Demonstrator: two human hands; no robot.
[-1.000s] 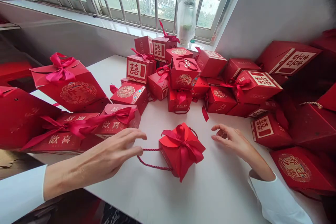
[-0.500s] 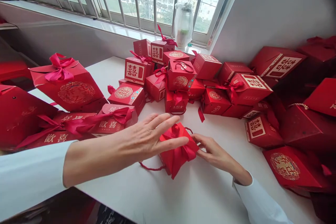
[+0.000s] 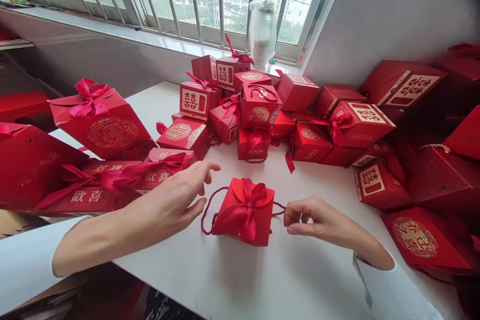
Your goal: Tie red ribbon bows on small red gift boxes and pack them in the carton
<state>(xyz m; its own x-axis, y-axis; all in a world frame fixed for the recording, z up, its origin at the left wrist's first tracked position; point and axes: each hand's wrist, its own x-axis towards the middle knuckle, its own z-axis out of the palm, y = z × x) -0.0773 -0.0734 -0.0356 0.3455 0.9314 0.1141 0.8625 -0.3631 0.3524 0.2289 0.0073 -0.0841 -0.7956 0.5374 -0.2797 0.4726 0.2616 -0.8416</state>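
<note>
One red box [image 3: 232, 195] stands upright on the white counter [image 3: 240, 280], between the two hands of the person. It carries one bow [image 3: 248, 206] and two cords, one at each side. The left hand [image 3: 182, 200] has its grip apart, with the thumb away from the bent fingers, just beside the left cord [image 3: 202, 220] and not on the box walls. The right hand [image 3: 313, 216] has its fingers curled at the end of the right cord [image 3: 279, 205]; whether this grip is closed upon the cord, one cannot say. The box looks like folded card, so it should be light and quite stiff, but its corners and flaps could dent under a hard press. The bow seems soft and smooth, probably slippery, and may loosen if it is pulled. A good hold would be both cords together, or the two side walls low down, leaving the bow free. Around it, four boxes [image 3: 116, 132] show at the left; the far pile [image 3: 258, 116] has more than ten, overlapping too much for an exact count. One bagged bottle [image 3: 261, 35] stands near the window.
</note>
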